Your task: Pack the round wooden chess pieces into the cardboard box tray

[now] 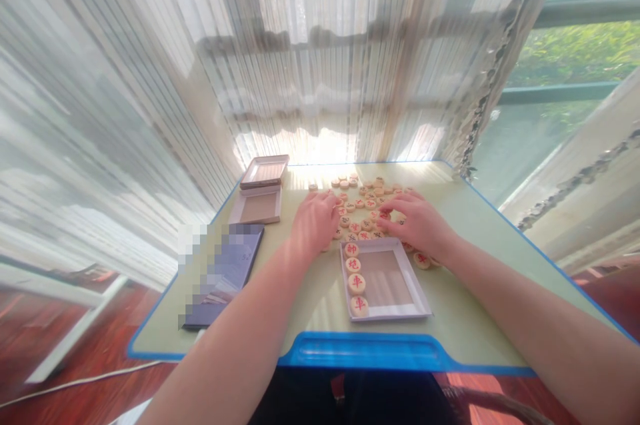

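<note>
Several round wooden chess pieces (361, 202) with red and dark characters lie scattered on the pale green table (470, 292). My left hand (314, 222) rests knuckles up on the left side of the pile, fingers curled over pieces. My right hand (419, 222) lies on the right side, with the fingers pinched at a piece near the middle. Just in front of both hands sits a shallow grey box tray (400, 308). Inside it, a column of several red-marked pieces (355, 278) runs along the left wall.
Two more shallow boxes (261, 190) sit stacked at the back left of the table. A dark booklet (225, 275), partly blurred out, lies at the left. The table has a blue rim and a blue front groove (360, 348). Striped curtains hang close behind.
</note>
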`<state>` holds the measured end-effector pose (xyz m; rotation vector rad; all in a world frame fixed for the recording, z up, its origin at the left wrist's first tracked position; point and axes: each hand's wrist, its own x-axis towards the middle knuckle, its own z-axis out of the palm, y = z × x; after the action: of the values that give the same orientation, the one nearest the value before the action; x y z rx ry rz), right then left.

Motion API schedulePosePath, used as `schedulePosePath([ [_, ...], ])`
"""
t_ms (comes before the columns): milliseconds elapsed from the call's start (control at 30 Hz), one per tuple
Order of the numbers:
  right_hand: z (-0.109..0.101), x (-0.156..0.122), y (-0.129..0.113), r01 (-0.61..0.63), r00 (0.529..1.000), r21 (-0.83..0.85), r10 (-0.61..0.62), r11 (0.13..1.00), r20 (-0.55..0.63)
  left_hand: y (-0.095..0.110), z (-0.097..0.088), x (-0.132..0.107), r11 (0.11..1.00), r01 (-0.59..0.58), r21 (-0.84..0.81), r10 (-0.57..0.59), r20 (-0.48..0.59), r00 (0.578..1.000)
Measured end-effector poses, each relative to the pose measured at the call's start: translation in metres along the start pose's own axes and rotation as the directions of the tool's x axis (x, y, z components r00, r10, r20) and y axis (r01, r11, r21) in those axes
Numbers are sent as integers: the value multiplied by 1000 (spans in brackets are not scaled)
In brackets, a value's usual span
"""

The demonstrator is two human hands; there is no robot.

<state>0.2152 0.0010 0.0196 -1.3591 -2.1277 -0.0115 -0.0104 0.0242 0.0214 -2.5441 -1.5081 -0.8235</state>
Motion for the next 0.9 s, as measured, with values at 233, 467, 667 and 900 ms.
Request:
schedulePosePath([
  [233,7,7,19,-194,976,-143,206,970,72,7,6,-4,996,85,13,-84,-67,994],
  [467,2,7,25,-206,978,-52,207,977,19,16,1,-4,968,221,-120,-213,78,974],
  [667,7,5,23,43,976,-42,-33,998,215,1,12,3,882,380,-280,-396,-2,918],
  [900,8,7,12,10,978,-118,14,993,207,-11,-6,5,955,179,-238,-247,-294,923],
])
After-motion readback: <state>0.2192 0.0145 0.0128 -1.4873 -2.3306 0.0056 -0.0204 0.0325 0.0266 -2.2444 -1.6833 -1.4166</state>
